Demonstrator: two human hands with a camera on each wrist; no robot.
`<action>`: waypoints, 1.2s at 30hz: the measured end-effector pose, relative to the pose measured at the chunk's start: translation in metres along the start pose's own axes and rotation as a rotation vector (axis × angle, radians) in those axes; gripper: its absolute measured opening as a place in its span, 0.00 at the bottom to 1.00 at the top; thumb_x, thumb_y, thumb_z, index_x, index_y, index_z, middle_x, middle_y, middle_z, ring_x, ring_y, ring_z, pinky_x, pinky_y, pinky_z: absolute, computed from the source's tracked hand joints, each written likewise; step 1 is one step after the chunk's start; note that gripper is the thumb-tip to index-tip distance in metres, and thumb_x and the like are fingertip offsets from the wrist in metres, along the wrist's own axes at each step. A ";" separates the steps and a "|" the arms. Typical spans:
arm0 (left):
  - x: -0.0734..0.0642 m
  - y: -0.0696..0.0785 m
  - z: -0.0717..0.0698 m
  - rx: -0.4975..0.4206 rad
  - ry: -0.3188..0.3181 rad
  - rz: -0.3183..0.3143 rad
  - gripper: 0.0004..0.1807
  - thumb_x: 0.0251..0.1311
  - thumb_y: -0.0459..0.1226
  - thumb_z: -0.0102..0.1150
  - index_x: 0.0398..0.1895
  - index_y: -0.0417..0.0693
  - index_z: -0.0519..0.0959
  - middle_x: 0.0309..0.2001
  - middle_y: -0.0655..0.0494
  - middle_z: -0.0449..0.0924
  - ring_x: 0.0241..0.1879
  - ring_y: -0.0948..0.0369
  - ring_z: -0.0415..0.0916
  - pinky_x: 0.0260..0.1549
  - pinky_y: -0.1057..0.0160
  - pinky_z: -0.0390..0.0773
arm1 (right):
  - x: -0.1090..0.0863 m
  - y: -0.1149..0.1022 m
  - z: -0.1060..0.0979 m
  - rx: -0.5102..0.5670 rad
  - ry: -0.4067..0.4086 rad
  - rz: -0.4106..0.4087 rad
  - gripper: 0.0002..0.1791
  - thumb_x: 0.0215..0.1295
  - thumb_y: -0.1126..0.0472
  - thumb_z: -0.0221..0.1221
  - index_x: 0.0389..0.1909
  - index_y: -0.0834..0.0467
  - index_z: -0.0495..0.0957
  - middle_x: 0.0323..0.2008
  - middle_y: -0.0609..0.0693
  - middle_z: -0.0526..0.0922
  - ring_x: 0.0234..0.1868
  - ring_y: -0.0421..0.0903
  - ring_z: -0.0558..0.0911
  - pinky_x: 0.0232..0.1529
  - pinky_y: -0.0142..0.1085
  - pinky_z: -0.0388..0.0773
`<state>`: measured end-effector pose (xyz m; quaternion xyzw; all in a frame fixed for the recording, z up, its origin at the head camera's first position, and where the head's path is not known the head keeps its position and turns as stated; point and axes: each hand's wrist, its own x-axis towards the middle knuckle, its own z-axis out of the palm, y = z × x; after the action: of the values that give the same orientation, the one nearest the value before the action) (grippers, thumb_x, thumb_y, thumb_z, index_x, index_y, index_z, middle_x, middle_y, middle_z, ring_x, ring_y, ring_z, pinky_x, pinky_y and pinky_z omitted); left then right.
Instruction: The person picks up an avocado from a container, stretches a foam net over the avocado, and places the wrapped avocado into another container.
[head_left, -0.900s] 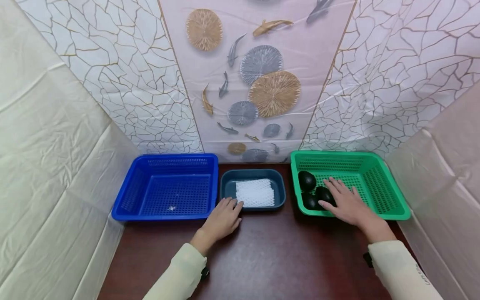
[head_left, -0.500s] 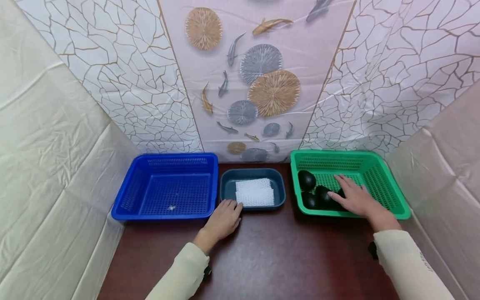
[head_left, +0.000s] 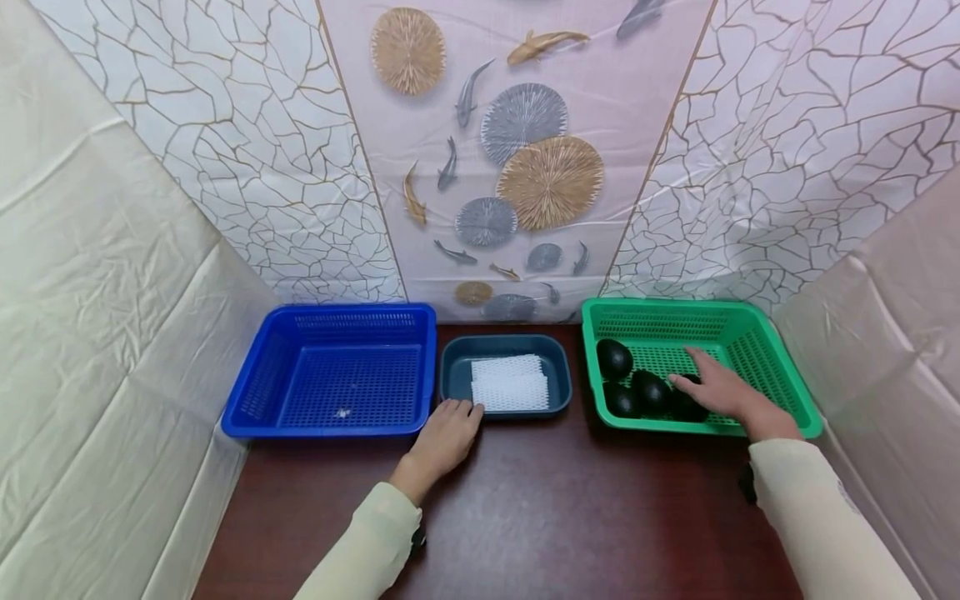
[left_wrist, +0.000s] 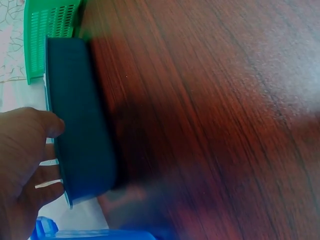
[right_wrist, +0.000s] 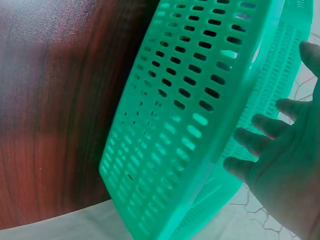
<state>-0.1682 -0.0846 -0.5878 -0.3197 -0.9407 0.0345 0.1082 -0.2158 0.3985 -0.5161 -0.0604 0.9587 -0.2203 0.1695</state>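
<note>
In the head view my right hand (head_left: pixel 723 392) hovers over the right part of a green basket (head_left: pixel 795 408), fingers spread and holding nothing. The right wrist view shows the fingers (right_wrist: pixel 252 142) apart, above the basket's rim. Several dark, glossy, avocado-like fruits (head_left: pixel 651 392) lie in the basket's left and near part; one dark fruit (head_left: pixel 686 406) is partly hidden under my right thumb. My left hand (head_left: pixel 444 437) rests at the near left rim of a dark teal tray (head_left: pixel 558 375), its thumb (left_wrist: pixel 54 125) touching the outer wall. White foam net sleeves (head_left: pixel 510 390) lie flat in the tray.
A blue basket (head_left: pixel 247 408) stands left of the tray, with a small white scrap (head_left: pixel 342 413) on its floor. All three containers stand along the back of a dark wood table (head_left: pixel 525 508). Patterned cloth (head_left: pixel 675 225) closes the back, and pale cloth walls (head_left: pixel 97 333) flank both sides.
My right hand has shifted right across the green basket, showing more of the dark fruits on its left. The left hand has stayed almost still at the tray.
</note>
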 end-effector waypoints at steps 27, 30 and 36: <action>0.008 0.000 -0.001 0.025 0.076 -0.009 0.05 0.67 0.30 0.62 0.40 0.48 0.82 0.35 0.52 0.85 0.36 0.56 0.84 0.38 0.57 0.83 | 0.008 0.027 0.003 0.133 -0.194 0.201 0.56 0.80 0.37 0.44 0.74 0.81 0.28 0.72 0.87 0.30 0.71 0.85 0.40 0.68 0.74 0.51; 0.007 0.000 -0.001 0.029 0.095 -0.008 0.04 0.66 0.29 0.62 0.39 0.47 0.82 0.33 0.52 0.84 0.35 0.56 0.84 0.37 0.57 0.83 | 0.009 0.030 0.004 0.161 -0.229 0.233 0.58 0.79 0.35 0.43 0.74 0.81 0.27 0.72 0.87 0.28 0.72 0.85 0.37 0.70 0.74 0.50; 0.007 0.001 -0.001 0.021 0.088 -0.016 0.05 0.67 0.29 0.61 0.40 0.47 0.82 0.34 0.52 0.83 0.35 0.56 0.83 0.37 0.57 0.83 | 0.009 0.030 0.006 0.152 -0.255 0.237 0.58 0.79 0.33 0.40 0.73 0.83 0.29 0.71 0.87 0.29 0.72 0.84 0.38 0.70 0.73 0.51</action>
<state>-0.1731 -0.0793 -0.5858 -0.3123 -0.9371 0.0295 0.1529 -0.2234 0.4209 -0.5373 0.0385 0.9104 -0.2613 0.3185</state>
